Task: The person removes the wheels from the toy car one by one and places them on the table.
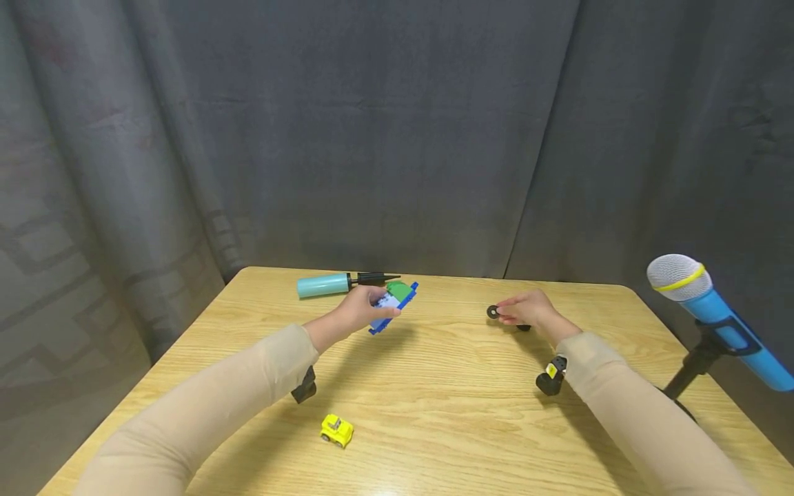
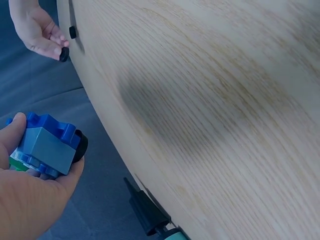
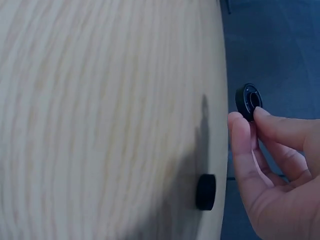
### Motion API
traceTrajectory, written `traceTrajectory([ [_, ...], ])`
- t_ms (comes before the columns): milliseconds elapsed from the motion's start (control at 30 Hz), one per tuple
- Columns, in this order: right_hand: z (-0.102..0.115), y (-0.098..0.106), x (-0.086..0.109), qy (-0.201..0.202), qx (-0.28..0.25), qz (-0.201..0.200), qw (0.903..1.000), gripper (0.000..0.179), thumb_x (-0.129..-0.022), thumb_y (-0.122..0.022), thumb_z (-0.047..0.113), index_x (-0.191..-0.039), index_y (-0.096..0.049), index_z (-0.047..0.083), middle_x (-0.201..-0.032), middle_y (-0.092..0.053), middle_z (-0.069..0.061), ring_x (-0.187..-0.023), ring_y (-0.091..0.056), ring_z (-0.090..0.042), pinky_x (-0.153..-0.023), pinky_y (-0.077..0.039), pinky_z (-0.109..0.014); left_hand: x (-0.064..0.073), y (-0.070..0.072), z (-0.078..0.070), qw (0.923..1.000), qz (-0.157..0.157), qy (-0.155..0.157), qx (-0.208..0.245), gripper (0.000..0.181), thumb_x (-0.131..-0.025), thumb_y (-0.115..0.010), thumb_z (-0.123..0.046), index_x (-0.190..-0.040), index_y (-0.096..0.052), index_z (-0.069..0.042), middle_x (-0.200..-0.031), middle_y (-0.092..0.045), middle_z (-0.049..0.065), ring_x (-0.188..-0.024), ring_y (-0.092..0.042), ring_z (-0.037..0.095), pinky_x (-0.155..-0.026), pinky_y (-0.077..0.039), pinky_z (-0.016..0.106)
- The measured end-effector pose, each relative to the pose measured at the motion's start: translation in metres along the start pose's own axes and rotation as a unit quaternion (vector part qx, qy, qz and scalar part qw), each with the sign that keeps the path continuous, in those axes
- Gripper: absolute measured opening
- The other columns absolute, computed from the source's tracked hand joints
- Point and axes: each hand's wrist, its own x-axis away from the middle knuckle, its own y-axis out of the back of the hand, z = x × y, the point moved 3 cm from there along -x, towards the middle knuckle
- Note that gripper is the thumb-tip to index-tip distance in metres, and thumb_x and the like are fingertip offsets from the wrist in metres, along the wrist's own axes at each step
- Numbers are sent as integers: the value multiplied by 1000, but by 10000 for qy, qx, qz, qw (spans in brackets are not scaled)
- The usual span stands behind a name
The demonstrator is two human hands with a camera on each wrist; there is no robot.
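Observation:
Raised over the back half of the table, my left hand [image 1: 352, 314] grips a toy block build [image 1: 389, 302] of blue, light blue and green bricks, tilted on its side. In the left wrist view, a black wheel [image 2: 81, 145] shows on one side of this build, near my fingertips. Farther right, my right hand [image 1: 535, 311] pinches a small black toy wheel [image 3: 242, 104] between thumb and fingers, held above the table. A second black wheel [image 3: 205, 192] stands on the tabletop near its far edge, below that hand.
A light-blue hand pump [image 1: 324, 285] with a black nozzle lies along the back edge. Nearer, a yellow toy car [image 1: 337, 431] stands left of centre. On the right, a blue toy microphone [image 1: 713, 306] rises on a black stand. Grey curtain [image 1: 372, 138] hangs behind the wooden table [image 1: 434, 386].

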Motion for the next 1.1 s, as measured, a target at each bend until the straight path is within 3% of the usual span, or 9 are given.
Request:
traceTrajectory([
  [467, -11, 3, -6, -14, 1116, -222, 9935, 22, -87, -67, -1, -103, -67, -17, -82, -73, -16, -59, -68, -10, -62, -57, -25, -1, 0, -3, 9999, -70, 0, 93, 64, -90, -71, -27, -141, -46, 1, -134, -59, 17, -115, -61, 25, -98, -49, 41],
  [767, -13, 6, -11, -190, 1463, -308, 9886, 19, -86, -69, 2, -99, -70, -12, -71, -72, -7, -57, -68, -9, -60, -57, -23, -1, 1, -3, 9998, -164, -104, 21, 53, -89, -72, -25, -132, -56, 1, -116, -68, 15, -94, -64, 18, -84, -53, 35],
  [1100, -7, 5, -10, -141, 1657, -275, 9857, 20, -87, -68, 4, -99, -70, -12, -70, -72, -6, -57, -68, -10, -61, -57, -25, 0, 3, 0, 9999, -113, -45, 105, 53, -89, -72, -27, -132, -57, 0, -116, -68, 13, -94, -64, 17, -86, -53, 36],
])
